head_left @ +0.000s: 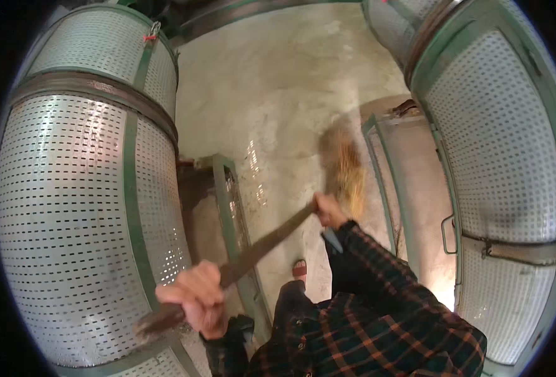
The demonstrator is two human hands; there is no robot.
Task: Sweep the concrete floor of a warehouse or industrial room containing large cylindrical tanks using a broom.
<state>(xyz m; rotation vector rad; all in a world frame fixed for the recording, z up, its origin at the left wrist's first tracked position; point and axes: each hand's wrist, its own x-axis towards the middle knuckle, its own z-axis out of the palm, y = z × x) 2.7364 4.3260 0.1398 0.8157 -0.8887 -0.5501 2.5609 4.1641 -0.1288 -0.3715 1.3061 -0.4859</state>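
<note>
A broom with a long brown wooden handle (266,244) runs slantwise in front of me. My left hand (196,296) is wrapped round it near the top, and the butt end sticks out past the fist to the left. Lower down, my right hand (330,210) is closed on the same handle. Beyond the right hand, straw-coloured bristles (351,179) appear at floor level, smeared by motion. Where handle and bristles join is hidden behind the right hand.
A large perforated metal drum (64,207) with green bands stands on the left. Another perforated drum (497,138) with a handle (447,234) stands on the right. Green metal frames (226,207) flank the pale, partly shiny floor (271,81). My sandalled foot (299,269) shows below.
</note>
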